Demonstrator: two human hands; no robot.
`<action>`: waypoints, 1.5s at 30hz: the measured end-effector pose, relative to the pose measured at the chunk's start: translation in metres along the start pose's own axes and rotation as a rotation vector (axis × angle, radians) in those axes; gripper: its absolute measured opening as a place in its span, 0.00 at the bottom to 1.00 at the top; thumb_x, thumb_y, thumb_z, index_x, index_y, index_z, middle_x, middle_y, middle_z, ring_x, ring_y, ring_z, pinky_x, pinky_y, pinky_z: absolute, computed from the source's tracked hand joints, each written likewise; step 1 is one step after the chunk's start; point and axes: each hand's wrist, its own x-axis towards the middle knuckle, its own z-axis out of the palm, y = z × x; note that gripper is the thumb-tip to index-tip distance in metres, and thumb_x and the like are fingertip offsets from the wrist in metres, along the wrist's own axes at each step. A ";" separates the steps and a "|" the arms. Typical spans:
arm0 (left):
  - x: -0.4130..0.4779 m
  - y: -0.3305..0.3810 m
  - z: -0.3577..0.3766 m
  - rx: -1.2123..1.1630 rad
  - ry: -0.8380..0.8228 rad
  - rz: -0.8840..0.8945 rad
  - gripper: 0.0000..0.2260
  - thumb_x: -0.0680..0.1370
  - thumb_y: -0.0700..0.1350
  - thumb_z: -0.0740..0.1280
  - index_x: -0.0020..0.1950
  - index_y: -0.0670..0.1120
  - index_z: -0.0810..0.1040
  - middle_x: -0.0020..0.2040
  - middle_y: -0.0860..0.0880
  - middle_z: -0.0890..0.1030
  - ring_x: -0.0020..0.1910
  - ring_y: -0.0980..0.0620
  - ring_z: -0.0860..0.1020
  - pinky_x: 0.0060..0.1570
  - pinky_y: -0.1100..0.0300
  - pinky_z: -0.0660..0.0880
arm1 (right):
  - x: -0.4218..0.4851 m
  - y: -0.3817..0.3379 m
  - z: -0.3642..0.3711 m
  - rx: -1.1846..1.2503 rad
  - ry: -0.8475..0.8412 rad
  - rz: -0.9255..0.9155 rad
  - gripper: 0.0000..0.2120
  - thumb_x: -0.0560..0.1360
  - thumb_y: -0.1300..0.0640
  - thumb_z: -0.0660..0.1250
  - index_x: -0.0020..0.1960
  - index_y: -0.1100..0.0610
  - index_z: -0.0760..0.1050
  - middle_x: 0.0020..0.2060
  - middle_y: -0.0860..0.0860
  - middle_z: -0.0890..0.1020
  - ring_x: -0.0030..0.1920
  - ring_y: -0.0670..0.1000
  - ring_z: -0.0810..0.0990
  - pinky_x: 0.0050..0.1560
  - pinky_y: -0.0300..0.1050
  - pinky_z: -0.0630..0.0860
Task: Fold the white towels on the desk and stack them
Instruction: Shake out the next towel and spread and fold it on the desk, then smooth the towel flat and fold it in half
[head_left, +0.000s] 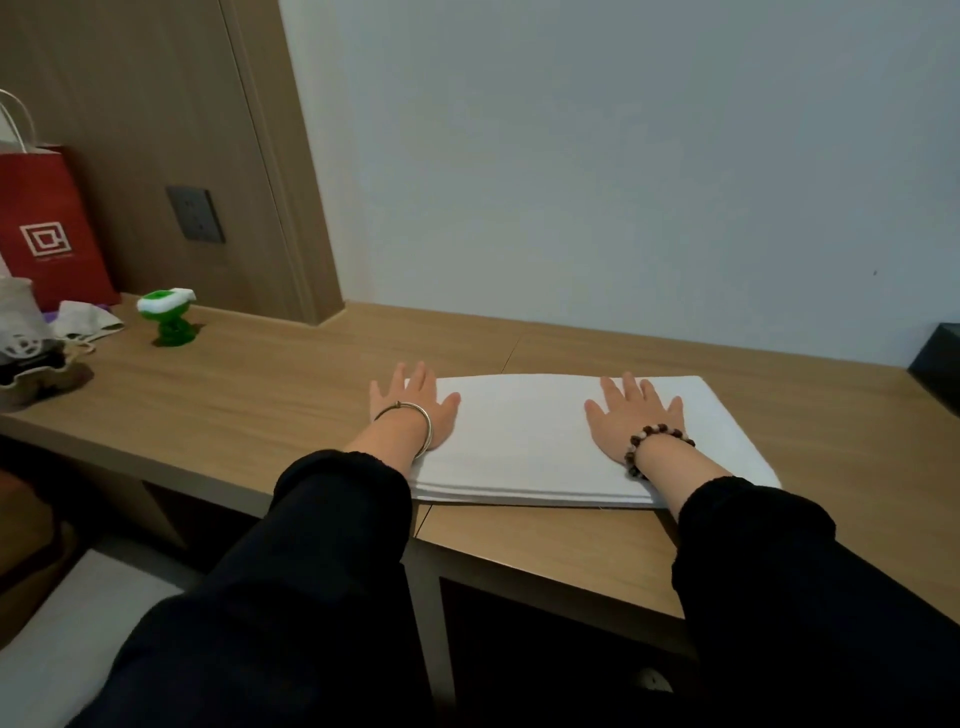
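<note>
Sleeves, black: left sleeve (291, 571) and right sleeve (779, 571) fill the near field, both extending toward 12 o'clock.

Left fingers (415, 376): straight, spread, lying flat, gripping nothing. Left hand (410, 410) rests palm-down across the 9 o'clock edge of the towel (524, 436), thumb on the cloth, outer fingers over the desk (249, 384). Metal bangle (415, 421) at the wrist.

Right fingers (628, 387): straight, spread, flat, holding nothing. Right hand (631, 421) rests palm-down on the towel's 3 o'clock half. Bead bracelet (657, 441) at the wrist.

Towel: white, folded, with stacked layers showing along its 6 o'clock edge. It lies flat on the desk, close to the near edge, between and under both hands.

Taking the towel as dial centre:
- green toy (169, 319) at 10 o'clock, well apart, standing on the desk
- red bag (47, 228) farther out at 10 o'clock, upright against the wood panel
- socket (196, 214) on that panel, above the toy
- black object (940, 364) at 2 o'clock, cut by the frame edge; cannot tell what it is
</note>
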 end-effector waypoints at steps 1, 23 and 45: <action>-0.002 0.002 -0.003 0.048 0.010 0.017 0.28 0.81 0.59 0.41 0.78 0.47 0.45 0.78 0.52 0.44 0.76 0.49 0.39 0.72 0.42 0.41 | -0.001 -0.001 -0.002 0.001 -0.018 -0.003 0.29 0.80 0.40 0.39 0.78 0.48 0.43 0.77 0.50 0.42 0.77 0.53 0.41 0.73 0.60 0.40; 0.078 0.065 -0.079 0.025 -0.408 0.485 0.10 0.68 0.53 0.74 0.42 0.49 0.77 0.35 0.53 0.77 0.37 0.49 0.76 0.33 0.62 0.69 | 0.103 -0.046 -0.088 -0.249 -0.653 -0.267 0.19 0.67 0.44 0.74 0.49 0.57 0.77 0.41 0.51 0.82 0.41 0.53 0.81 0.41 0.44 0.78; -0.117 -0.350 -0.167 0.015 -0.096 -0.276 0.09 0.79 0.46 0.60 0.53 0.47 0.77 0.50 0.45 0.80 0.49 0.43 0.78 0.40 0.55 0.68 | -0.053 -0.467 -0.157 -0.457 -0.080 -1.166 0.13 0.77 0.61 0.60 0.34 0.55 0.66 0.27 0.48 0.67 0.32 0.53 0.71 0.34 0.45 0.68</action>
